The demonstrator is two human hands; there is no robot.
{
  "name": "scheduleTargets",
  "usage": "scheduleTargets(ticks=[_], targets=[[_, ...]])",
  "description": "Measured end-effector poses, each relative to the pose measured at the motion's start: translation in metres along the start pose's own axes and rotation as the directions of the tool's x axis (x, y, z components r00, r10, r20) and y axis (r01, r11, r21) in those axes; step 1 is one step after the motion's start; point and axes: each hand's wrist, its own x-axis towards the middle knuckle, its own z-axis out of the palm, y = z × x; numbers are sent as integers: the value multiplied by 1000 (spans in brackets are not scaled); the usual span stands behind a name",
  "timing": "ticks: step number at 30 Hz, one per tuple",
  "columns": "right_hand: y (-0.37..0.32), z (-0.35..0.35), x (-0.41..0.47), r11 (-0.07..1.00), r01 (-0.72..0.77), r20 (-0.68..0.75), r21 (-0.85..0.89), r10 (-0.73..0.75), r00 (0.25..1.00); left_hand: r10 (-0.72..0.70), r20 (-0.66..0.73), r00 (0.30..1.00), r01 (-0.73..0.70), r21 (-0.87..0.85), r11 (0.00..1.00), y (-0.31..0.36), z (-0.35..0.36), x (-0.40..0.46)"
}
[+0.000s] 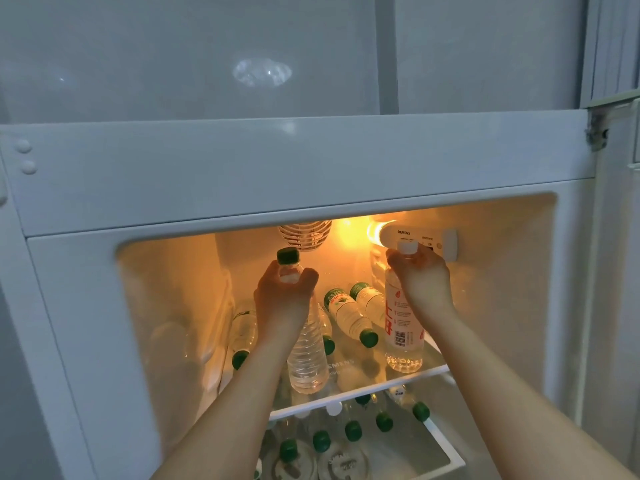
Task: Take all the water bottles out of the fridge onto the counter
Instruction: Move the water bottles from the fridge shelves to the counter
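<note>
Bottles need lifting straight out past the shelf [360, 389] lip: left hand [282, 299] grips the green-capped bottle [306, 344] by its neck, right hand [420, 275] grips the white-capped bottle [403, 327] near its top. Between the hands more bottles [349, 313] lie flat, easily knocked; above the right hand, the control box [420, 237] crowds the lift.

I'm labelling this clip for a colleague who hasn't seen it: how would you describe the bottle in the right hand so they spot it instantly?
Look inside the lit fridge, at the right end of the upper glass shelf, under the control panel. The bottle stands upright, gripped at its neck by the right hand. It alone has a white cap and a red-printed label; its neighbours have green caps.
</note>
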Motion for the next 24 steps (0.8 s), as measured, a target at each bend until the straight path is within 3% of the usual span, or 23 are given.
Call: scheduleTargets(ticks=[8, 12, 24], targets=[[-17, 6, -42, 994, 82, -85, 65, -76, 993, -7, -89, 996, 3, -52, 999, 6, -19, -23], [-37, -2, -64, 985, 106, -136, 137, -87, 987, 53, -135, 989, -65, -90, 994, 19, -48, -56], [-129, -33, -181, 976, 136, -54, 172, -129, 990, 184, -97, 978, -193, -98, 976, 80, -161, -173]])
